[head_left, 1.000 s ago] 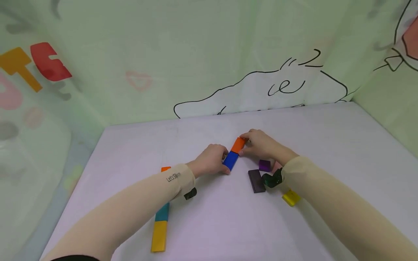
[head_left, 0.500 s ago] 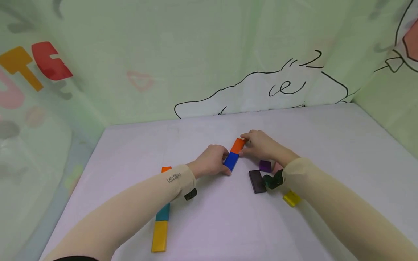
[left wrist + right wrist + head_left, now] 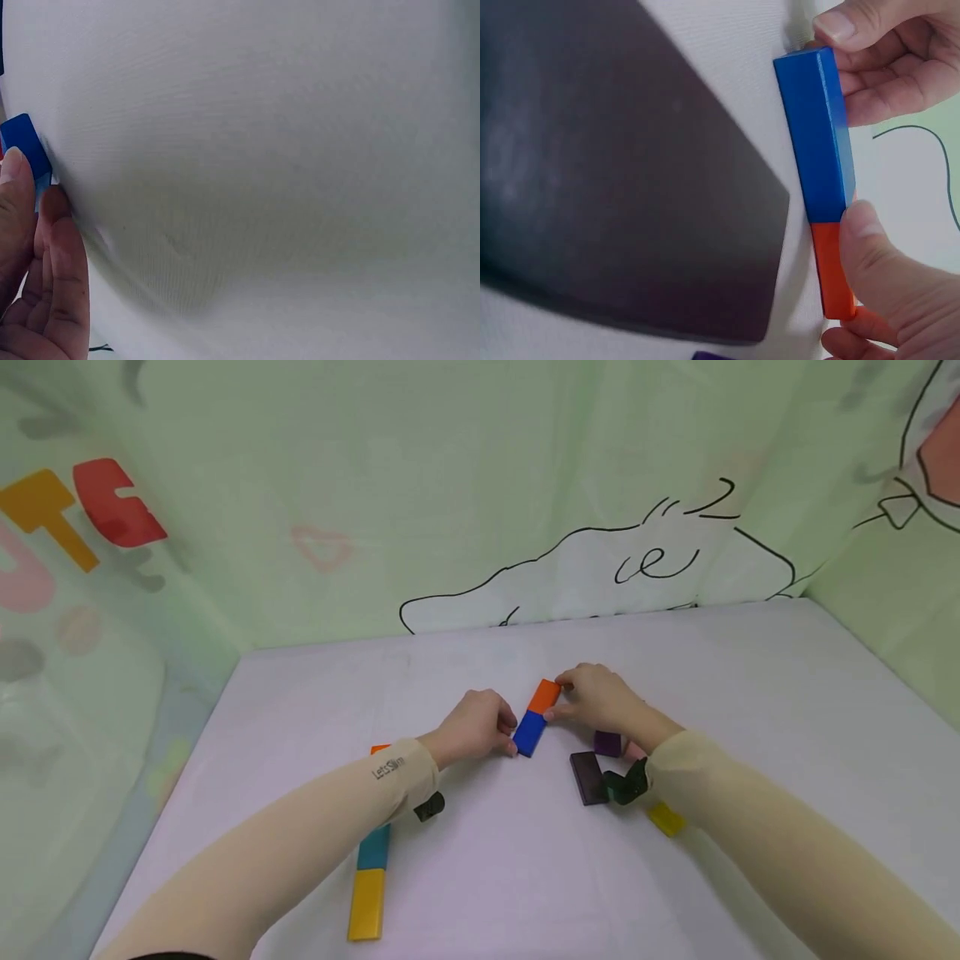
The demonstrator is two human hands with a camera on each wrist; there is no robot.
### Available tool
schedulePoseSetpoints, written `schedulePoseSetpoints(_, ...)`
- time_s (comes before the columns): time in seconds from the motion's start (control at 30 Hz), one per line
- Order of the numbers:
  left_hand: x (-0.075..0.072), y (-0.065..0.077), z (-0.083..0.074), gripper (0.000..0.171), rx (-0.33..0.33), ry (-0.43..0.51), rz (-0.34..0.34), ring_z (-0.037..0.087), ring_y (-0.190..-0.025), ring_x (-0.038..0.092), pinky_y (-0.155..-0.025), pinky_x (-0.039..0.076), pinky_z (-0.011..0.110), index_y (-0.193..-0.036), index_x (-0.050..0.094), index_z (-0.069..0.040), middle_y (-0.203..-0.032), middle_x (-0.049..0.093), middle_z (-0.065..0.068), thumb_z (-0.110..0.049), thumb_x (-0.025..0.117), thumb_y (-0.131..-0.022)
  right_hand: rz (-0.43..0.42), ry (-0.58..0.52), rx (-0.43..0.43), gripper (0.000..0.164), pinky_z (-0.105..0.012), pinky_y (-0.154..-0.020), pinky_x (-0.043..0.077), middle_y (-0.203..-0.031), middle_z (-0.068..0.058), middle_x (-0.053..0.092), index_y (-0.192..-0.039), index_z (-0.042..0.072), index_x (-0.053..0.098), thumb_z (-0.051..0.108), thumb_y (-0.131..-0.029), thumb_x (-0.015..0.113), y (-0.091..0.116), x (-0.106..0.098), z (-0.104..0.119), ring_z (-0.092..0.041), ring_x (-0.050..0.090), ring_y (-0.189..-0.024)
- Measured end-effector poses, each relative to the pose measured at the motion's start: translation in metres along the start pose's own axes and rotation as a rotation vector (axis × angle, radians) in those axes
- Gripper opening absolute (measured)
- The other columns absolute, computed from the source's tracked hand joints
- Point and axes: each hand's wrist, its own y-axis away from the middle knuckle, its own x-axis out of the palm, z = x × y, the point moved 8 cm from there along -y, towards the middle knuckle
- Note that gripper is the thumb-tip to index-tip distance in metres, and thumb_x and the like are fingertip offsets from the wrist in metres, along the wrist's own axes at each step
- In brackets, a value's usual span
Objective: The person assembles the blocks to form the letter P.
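1. Blue block (image 3: 530,733) is lying flat on the white surface (image 3: 480,877), near the middle, and its far end is touching the end of an orange block (image 3: 543,696). The two are making one slanting line.
2. Of the two hands, the right hand (image 3: 600,697) is gripping the orange block. Its thumb is pressing at the joint of both blocks, and its other fingers are bending round the far end.
3. The left hand (image 3: 472,727) is resting beside the near end of the blue block, its fingers bending loosely and not gripping anything. Whether its thumb is touching the blue block, I cannot tell.
4. To the right, a dark block (image 3: 588,778) is lying near a purple block (image 3: 607,743). A pink block (image 3: 633,750) is showing partly beside the right sleeve (image 3: 765,827), and a yellow block (image 3: 666,818) is lying nearer to the person.
5. To the left, a teal block (image 3: 373,849) is touching an amber block (image 3: 366,906) end to end. The left sleeve (image 3: 300,827) is covering part of the teal block, and an orange piece (image 3: 381,748) is showing beyond it.
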Motion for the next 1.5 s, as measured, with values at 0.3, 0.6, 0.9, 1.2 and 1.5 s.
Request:
schedulePoseSetpoints(0.3, 0.001, -0.002, 0.002, 0.043, -0.009, 0.039, -0.005, 0.015, -0.084, 0.061, -0.089, 0.057, 0.029, -0.121, 0.071, 0.0, -0.093, 0.071, 0.005, -0.012, 0.086, -0.082, 0.017, 0.0, -0.001, 0.064, -0.056, -0.106, 0.05, -0.129, -0.028, 0.065, -0.138, -0.007, 0.059, 0.03, -0.09, 0.08, -0.003, 0.001, 0.002, -0.042, 0.061, -0.121)
schedulePoseSetpoints(0.6, 0.0, 0.002, 0.006, 0.046, 0.0, 0.034, -0.002, 0.015, -0.085, 0.062, -0.088, 0.057, 0.029, -0.12, 0.071, 0.001, -0.093, 0.072, 0.005, -0.014, 0.089, -0.08, 0.06, -0.035, -0.034, 0.063, -0.054, -0.107, 0.049, -0.125, -0.025, 0.066, -0.139, -0.006, 0.058, 0.026, -0.089, 0.08, -0.012, 0.008, 0.007, -0.038, 0.06, -0.116)
schedulePoseSetpoints(0.9, -0.062, 0.062, 0.032, 0.066, 0.02, 0.051, -0.018, 0.026, -0.119, 0.064, -0.104, 0.054, 0.037, -0.142, 0.058, -0.003, -0.132, 0.067, 0.014, -0.018, 0.086, -0.084, 0.065, -0.035, -0.08, 0.064, -0.057, -0.107, 0.049, -0.124, -0.025, 0.067, -0.138, -0.008, 0.058, 0.029, -0.09, 0.079, -0.015, 0.009, 0.014, -0.039, 0.061, -0.117)
schedulePoseSetpoints(1.2, -0.038, 0.112, 0.126, 0.083, -0.016, 0.075, -0.047, 0.036, -0.13, 0.055, -0.108, 0.051, 0.049, -0.151, 0.049, -0.005, -0.147, 0.054, 0.017, -0.023, 0.089, -0.08, 0.059, 0.013, -0.052, 0.066, -0.061, -0.102, 0.049, -0.119, -0.028, 0.066, -0.134, -0.012, 0.057, 0.029, -0.089, 0.08, 0.004, -0.007, -0.028, -0.042, 0.06, -0.111)
schedulePoseSetpoints(1.5, -0.024, 0.094, 0.126, 0.088, -0.003, 0.09, -0.066, 0.03, -0.132, 0.054, -0.111, 0.049, 0.047, -0.153, 0.046, -0.008, -0.143, 0.057, 0.014, -0.026, 0.09, -0.079, 0.072, -0.013, -0.014, 0.067, -0.063, -0.103, 0.048, -0.123, -0.031, 0.064, -0.135, -0.013, 0.056, 0.031, -0.089, 0.079, 0.015, -0.009, -0.05, -0.044, 0.058, -0.113)
